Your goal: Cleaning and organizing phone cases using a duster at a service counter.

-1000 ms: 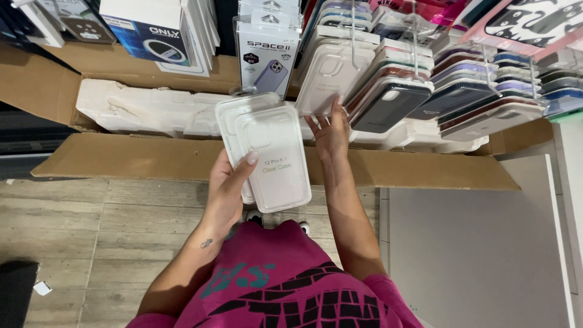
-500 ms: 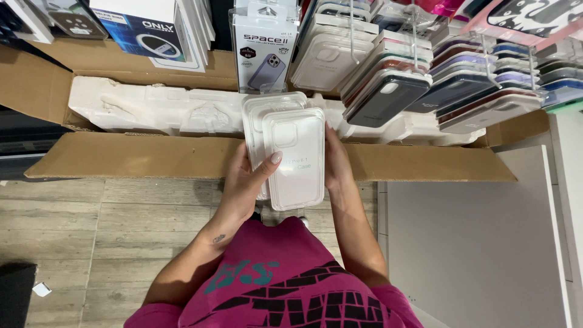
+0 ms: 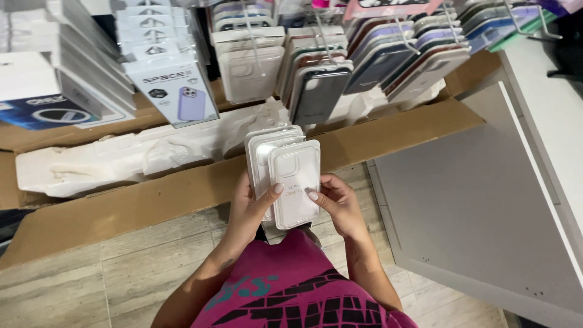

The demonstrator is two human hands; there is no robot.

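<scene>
Our left hand [image 3: 249,209] and right hand [image 3: 340,203] clasped a fanned stack of clear phone cases [image 3: 285,176]; we judged the slick front pack could slide out.

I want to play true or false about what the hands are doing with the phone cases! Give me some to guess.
1. Both hands hold a small stack of clear phone cases. True.
2. The left hand is empty. False: its thumb lies across the front case.
3. The right hand touches the stack's right edge. True.
4. The stack rests on the floor. False: it is held up in front of a long cardboard box.
5. More cases hang on hooks above the box. True.
6. The person's top is blue. False: it is pink with dark print.
</scene>
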